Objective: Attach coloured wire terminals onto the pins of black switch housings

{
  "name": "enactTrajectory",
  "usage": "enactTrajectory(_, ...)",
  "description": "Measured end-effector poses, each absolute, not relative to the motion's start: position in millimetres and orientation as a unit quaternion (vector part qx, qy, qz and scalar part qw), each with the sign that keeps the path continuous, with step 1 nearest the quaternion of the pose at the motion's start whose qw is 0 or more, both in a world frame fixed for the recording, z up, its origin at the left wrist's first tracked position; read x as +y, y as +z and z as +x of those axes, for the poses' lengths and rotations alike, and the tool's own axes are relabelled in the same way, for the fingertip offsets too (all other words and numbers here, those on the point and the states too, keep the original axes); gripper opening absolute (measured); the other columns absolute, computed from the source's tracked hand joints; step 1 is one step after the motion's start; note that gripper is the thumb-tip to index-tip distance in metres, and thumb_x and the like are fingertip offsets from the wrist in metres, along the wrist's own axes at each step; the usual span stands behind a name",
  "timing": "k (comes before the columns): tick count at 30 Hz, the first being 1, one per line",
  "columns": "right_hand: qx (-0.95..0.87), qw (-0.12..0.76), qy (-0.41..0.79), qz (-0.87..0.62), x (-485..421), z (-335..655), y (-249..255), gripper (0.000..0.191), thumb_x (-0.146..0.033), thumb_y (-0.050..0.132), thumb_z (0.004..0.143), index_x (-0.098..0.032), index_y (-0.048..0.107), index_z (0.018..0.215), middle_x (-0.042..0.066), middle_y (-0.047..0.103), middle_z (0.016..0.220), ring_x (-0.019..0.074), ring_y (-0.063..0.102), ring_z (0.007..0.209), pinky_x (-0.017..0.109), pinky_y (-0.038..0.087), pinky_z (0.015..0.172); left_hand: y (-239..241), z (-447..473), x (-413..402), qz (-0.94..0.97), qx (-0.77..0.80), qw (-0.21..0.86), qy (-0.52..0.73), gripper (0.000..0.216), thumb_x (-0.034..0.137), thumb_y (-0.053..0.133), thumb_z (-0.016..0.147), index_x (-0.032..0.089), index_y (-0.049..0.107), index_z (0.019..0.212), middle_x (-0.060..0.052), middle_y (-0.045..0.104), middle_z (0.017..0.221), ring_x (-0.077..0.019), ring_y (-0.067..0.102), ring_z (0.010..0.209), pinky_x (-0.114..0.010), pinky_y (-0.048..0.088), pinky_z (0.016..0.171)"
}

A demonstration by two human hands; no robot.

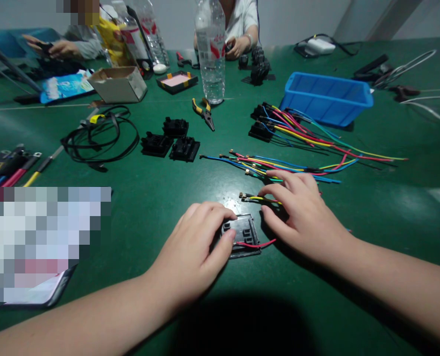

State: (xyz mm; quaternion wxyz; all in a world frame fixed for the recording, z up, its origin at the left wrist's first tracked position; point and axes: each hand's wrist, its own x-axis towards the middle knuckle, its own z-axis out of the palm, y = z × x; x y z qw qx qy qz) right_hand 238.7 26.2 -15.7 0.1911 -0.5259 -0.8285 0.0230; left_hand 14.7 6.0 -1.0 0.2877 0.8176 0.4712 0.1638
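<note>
Your green counter point(138, 195) stretches toward a grey wall point(301, 20), a blue bin point(316, 105) at its far right. Your left hand point(201, 237) grasps the black plate point(248, 223) flat before you; your right hand point(301, 210), fingers parted, sits at loose wires point(256, 198).

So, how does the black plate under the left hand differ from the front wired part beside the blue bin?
The black plate shows one red wire; the wired part has several coloured wires. The left hand holds the plate, while no hand touches the wired part. The plate, nearer the camera, looks larger than the wired part. Both are black and on the green table.
</note>
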Motion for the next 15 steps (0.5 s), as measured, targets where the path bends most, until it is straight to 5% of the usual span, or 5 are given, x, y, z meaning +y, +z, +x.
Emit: enactTrajectory(15,-0.815,0.166,0.014,-0.555,27.6,238.6,-17.6,0.039,-0.035,0.047,0.089,-0.014,0.062,0.119,0.012,0.059,0.124,0.0305,0.051,0.114,0.050,0.042,0.095,-0.3,14.9,6.2,0.817,0.472,0.287,0.167,0.020,0.027,0.042,0.095,0.020,0.054,0.110,-0.005,0.057,0.111,-0.0218,0.048,0.105,-0.040,0.039,0.092)
